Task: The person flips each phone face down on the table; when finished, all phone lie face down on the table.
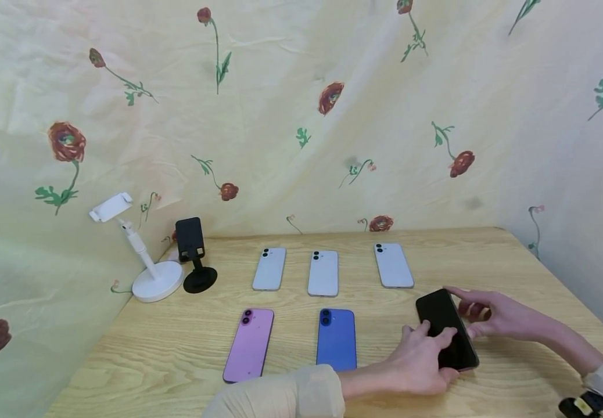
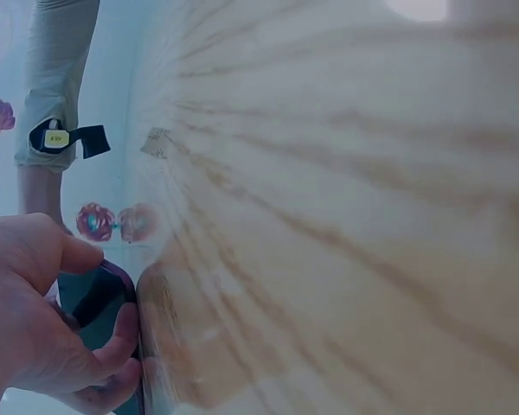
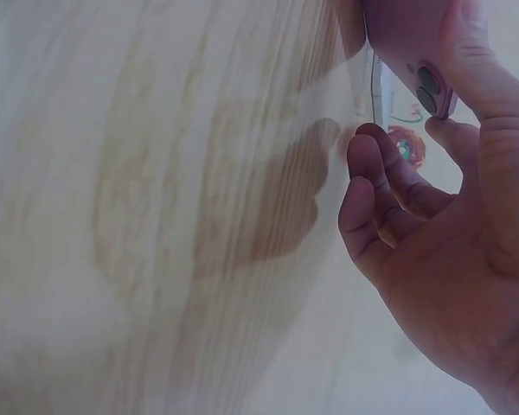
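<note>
A smartphone [image 1: 440, 316] lies at a slant between both hands near the table's front right, its dark screen facing up. My left hand [image 1: 420, 363] grips it at the near end, with bent fingers on the screen and the thumb by the lower corner. At the far right corner my right hand [image 1: 495, 313] pinches the phone between thumb and index finger. In the right wrist view the phone's pinkish back [image 3: 406, 39] shows two camera lenses, and the other fingers are curled clear of it. The left wrist view shows the left fingers [image 2: 121, 341] at the phone's edge.
A purple phone [image 1: 249, 345] and a blue phone [image 1: 336, 339] lie face down to the left. Three pale phones lie in a row behind, the rightmost pale phone [image 1: 394, 265] closest. A white stand [image 1: 157, 281] and a black stand [image 1: 200, 280] stand at the back left.
</note>
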The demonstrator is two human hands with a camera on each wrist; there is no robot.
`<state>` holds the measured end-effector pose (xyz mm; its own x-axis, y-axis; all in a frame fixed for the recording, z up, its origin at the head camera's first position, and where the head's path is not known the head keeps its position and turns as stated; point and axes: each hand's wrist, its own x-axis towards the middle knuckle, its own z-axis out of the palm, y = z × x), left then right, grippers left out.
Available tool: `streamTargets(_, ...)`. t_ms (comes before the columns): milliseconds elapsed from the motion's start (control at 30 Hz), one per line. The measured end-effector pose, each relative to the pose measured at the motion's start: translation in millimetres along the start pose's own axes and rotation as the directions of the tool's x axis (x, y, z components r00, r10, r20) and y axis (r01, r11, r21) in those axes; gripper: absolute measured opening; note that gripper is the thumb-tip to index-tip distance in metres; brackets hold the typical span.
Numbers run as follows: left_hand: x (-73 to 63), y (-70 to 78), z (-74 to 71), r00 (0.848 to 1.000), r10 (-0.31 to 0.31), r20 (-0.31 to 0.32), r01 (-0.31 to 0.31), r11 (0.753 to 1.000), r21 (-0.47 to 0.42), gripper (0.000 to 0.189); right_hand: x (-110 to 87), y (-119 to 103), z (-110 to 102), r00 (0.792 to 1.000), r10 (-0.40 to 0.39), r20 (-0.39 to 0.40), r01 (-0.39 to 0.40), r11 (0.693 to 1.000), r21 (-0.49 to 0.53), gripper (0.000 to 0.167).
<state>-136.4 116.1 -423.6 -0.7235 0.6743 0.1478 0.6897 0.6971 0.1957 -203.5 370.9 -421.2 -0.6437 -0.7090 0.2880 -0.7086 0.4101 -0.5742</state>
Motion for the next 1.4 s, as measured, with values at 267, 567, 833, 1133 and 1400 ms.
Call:
streamTargets(267, -2.9, -1.8, -0.2, 0.999, -0.005, -0.039, 0.004, 1.000, -0.023, 0.065, 2.7, -4, 0, 1.000, 0.024, 0.000, -0.024, 1.000, -0.008, 0.093)
streamTargets(567, -4.3, -5.4, -0.8, 0.996, -0.012, -0.090, 0.008, 0.999, -0.049, 0.068, 9.5, -9, 1, 1.000, 0.018, -0.014, -0.018, 1.000, -0.011, 0.093)
streamTargets(833, -4.7, -9.2, -7.0, 0.997, -0.061, -0.037, 0.054, 0.984, -0.171, 0.072, 14.9, -14, 2, 0.999, 0.040, -0.003, -0.039, 0.999, 0.025, 0.090)
streamTargets(1133, -6.8, -12.8, -8.6, 0.998, -0.061, -0.031, 0.051, 0.965, -0.258, 0.081, 20.7, -17, 6, 1.000, -0.024, -0.011, 0.025, 1.000, 0.007, 0.086)
streamTargets(1400, -8.4, -15.4, -10.9, 0.996, -0.085, 0.011, 0.084, 0.944, -0.320, 0.087, 23.5, -20, 8, 1.000, -0.027, -0.015, 0.027, 0.999, 0.018, 0.086)
